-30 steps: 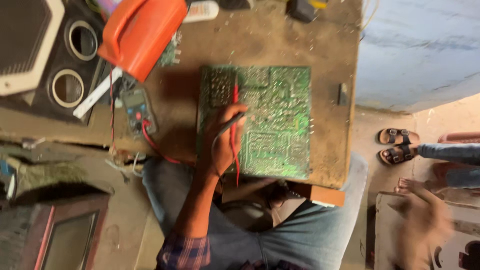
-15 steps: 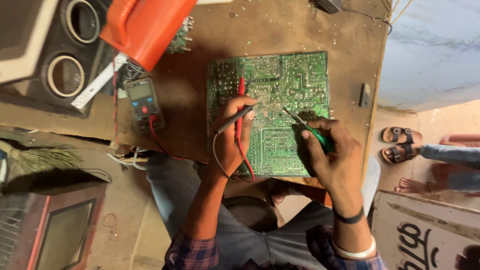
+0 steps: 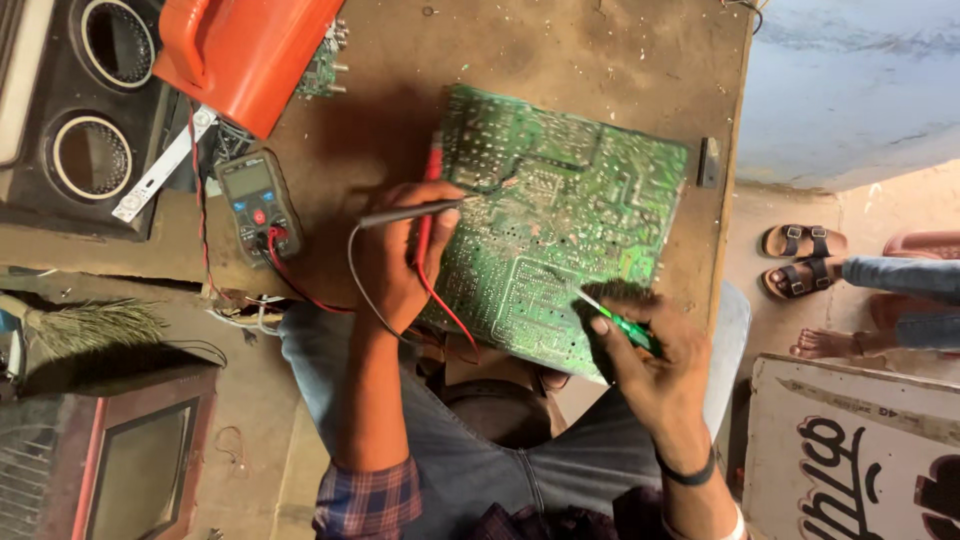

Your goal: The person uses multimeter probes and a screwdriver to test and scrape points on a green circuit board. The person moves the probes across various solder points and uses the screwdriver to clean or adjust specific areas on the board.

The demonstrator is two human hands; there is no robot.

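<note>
You have a single view, from the camera on your head, looking almost straight down over your lap onto the wooden workbench (image 3: 620, 60). It sits close enough that the green circuit board (image 3: 560, 220) fills the centre, with your left hand (image 3: 400, 260) and right hand (image 3: 650, 350) entering from the bottom edge. The far bench edge runs along the top; floor shows at right.

A green circuit board (image 3: 560, 225) is laid on the brown bench (image 3: 600, 60). Two probes (image 3: 420, 212) are held on it by the left hand (image 3: 395, 260); a green screwdriver (image 3: 618, 322) is gripped by the right hand (image 3: 645, 360).
</note>
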